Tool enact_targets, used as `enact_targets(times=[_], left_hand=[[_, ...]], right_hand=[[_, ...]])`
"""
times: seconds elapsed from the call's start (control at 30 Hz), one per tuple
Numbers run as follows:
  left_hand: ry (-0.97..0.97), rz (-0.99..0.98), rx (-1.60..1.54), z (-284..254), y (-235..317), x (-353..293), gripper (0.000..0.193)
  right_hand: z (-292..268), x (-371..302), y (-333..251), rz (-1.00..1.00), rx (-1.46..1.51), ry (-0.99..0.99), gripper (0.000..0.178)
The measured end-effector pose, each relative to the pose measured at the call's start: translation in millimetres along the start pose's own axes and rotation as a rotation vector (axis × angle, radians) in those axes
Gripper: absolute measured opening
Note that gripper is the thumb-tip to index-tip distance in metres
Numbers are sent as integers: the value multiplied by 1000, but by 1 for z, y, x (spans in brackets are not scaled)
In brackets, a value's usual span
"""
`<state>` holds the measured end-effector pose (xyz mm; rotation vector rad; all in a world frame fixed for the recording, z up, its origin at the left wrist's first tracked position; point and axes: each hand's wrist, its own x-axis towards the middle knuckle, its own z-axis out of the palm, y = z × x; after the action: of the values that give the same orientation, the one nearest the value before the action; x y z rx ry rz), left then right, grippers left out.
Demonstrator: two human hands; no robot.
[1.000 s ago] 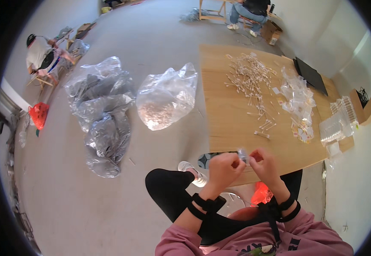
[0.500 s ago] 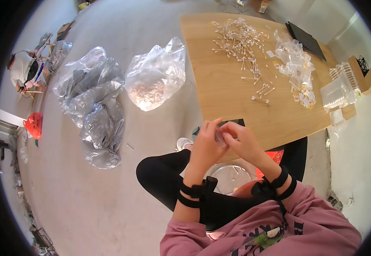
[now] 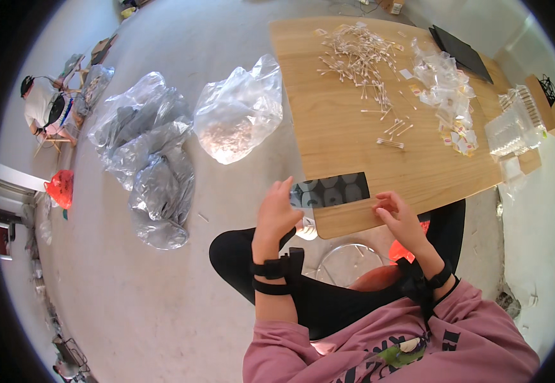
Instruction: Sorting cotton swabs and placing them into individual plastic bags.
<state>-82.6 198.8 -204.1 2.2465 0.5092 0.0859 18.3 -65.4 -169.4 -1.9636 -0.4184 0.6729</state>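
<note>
My left hand point(image 3: 276, 216) is beside the near left corner of the table. Its thumb and fingers are around a small clear plastic piece point(image 3: 300, 198), whose shape is hard to make out. Behind that piece lies a dark sheet with pale round shapes point(image 3: 333, 189), partly covered by it at the left end. My right hand point(image 3: 400, 220) hovers over the table's near edge, right of the sheet, with its fingers loosely bent and nothing visible in them. Farther up the wooden table point(image 3: 328, 147) are a small bundle of cotton swabs point(image 3: 390, 144) and a large heap of loose swabs point(image 3: 360, 54).
Clear plastic bags with small labels point(image 3: 446, 96) lie on the table's right side, near packed swabs point(image 3: 513, 131) and an open cardboard box point(image 3: 552, 102). Left of the table, a filled clear bag point(image 3: 232, 127) and grey plastic point(image 3: 150, 153) rest on the floor. Another person point(image 3: 47, 108) sits far left.
My hands have come apart: the left moved left and slightly down, the right moved right. The dark sheet between them now shows. My view has shifted slightly.
</note>
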Motion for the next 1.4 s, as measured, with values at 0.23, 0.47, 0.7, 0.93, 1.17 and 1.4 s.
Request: enact_targets(times=[0.23, 0.47, 0.7, 0.93, 1.17, 1.4], left_hand=[[26, 50, 158, 8, 30, 4, 71], [123, 297, 383, 17, 30, 4, 80], [77, 72, -130, 0, 43, -5, 91], [37, 60, -157, -11, 39, -10, 89], [27, 36, -94, -16, 34, -10, 63], [55, 102, -138, -26, 26, -13, 65]], right_hand=[[-3, 0, 18, -94, 1, 33, 27], [7, 2, 8, -155, -129, 79, 25], [11, 7, 11, -260, -210, 177, 21], [11, 6, 12, -199, -194, 174, 20], [12, 5, 14, -223, -238, 191, 19], [11, 6, 15, -308, -252, 213, 20]])
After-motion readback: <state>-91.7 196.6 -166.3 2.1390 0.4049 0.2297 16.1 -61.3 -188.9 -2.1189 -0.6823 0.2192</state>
